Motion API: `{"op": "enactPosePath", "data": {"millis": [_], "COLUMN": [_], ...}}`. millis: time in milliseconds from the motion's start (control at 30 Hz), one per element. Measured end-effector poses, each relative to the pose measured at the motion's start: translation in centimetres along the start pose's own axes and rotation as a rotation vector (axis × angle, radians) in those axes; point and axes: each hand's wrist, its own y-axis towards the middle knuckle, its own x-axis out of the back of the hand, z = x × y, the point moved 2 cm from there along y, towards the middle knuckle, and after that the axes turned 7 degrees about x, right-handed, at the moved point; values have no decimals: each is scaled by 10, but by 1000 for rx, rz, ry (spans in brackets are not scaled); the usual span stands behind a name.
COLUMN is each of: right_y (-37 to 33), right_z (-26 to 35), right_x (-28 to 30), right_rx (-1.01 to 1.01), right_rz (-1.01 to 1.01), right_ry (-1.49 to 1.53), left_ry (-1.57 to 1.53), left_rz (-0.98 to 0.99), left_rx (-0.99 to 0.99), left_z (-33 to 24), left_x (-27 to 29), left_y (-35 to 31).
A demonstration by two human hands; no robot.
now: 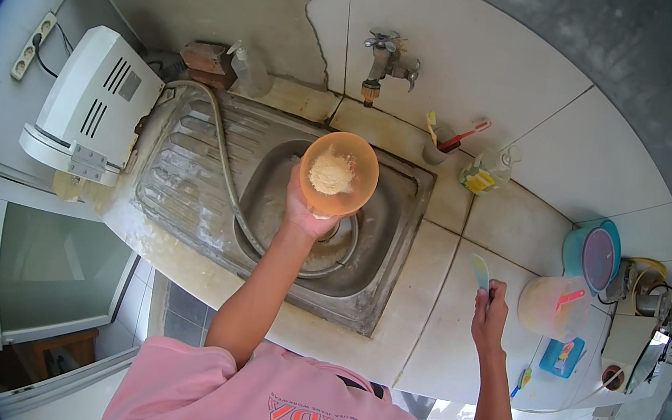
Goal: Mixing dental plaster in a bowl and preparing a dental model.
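Over the steel sink [383, 242], my left hand [299, 207] holds up an orange bowl [366, 167], fingers wrapped round its side. Pale, flour-like powder [331, 173] lies heaped inside it. Out to the right, above the tiled counter, my right hand [490, 315] is closed round the handle of a small spatula [480, 270] with a pale blue and yellowish blade pointing up. The spatula is well apart from the bowl. To the right of that hand stands a pinkish translucent tub [544, 306] with a pink-handled utensil [571, 298] in it.
A grey hose [221, 138] runs across the drainboard into the basin, below a wall tap [384, 64]. Left stands a white appliance [97, 103]. Behind the sink are a toothbrush cup [437, 150] and a bottle [487, 175]. Teal container [578, 244] and blue tray [559, 355] sit right.
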Motion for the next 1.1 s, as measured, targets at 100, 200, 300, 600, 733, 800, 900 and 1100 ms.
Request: {"op": "enactPosePath", "data": {"millis": [100, 200, 300, 600, 733, 800, 900, 1100], "right_y": [131, 242, 313, 349, 345, 339, 318, 282], "right_z": [124, 189, 240, 266, 268, 264, 270, 271], "right_x": [-29, -63, -103, -136, -126, -116, -93, -57], "right_rx": [241, 400, 272, 251, 244, 320, 415, 279], "right_rz": [-116, -153, 11, 156, 208, 61, -39, 126], "right_ry": [19, -119, -440, -576, -593, -538, -467, -202], "left_ry": [-89, -98, -80, -185, -140, -119, -145, -123], "left_rz": [104, -74, 150, -127, -159, -219, -179, -256], "left_rx": [155, 119, 134, 76, 80, 81, 111, 112], "left_z": [-26, -29, -38, -58, -57, -55, -53, -38], "left_x": [24, 25, 34, 52, 49, 46, 39, 13], "left_y": [-6, -1, 4, 1, 12, 22, 32, 82]}}
